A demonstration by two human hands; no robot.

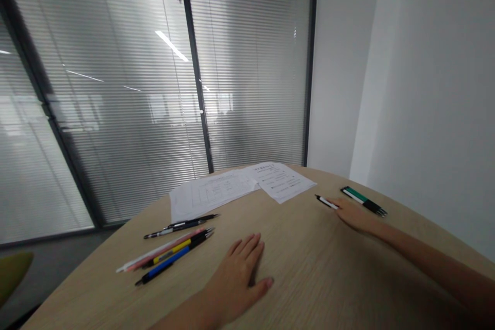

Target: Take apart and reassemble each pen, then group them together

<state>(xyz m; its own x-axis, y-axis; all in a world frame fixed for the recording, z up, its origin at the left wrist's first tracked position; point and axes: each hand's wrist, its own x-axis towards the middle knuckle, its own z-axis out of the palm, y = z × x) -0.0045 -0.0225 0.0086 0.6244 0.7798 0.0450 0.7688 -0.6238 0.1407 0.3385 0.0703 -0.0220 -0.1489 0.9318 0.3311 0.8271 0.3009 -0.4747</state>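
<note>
My right hand (350,214) reaches out to the right side of the table, its fingers closed on a white pen (327,202) with a dark tip that points to the left. Just beyond that hand lie several pens side by side, among them a green pen (356,195) and others with black grips. My left hand (240,273) rests flat on the tabletop, fingers stretched and thumb apart, holding nothing. To its left is a loose group with a blue pen (166,265), a yellow pen (172,252), a pink pen (174,246) and black pens (181,226).
Printed sheets of paper (214,191) lie at the far edge of the round wooden table (301,268), one sheet (284,183) overlapping another. Behind stands a glass partition with blinds (251,72); a pale wall (433,87) rises on the right. Something yellow-green (13,273) shows at lower left.
</note>
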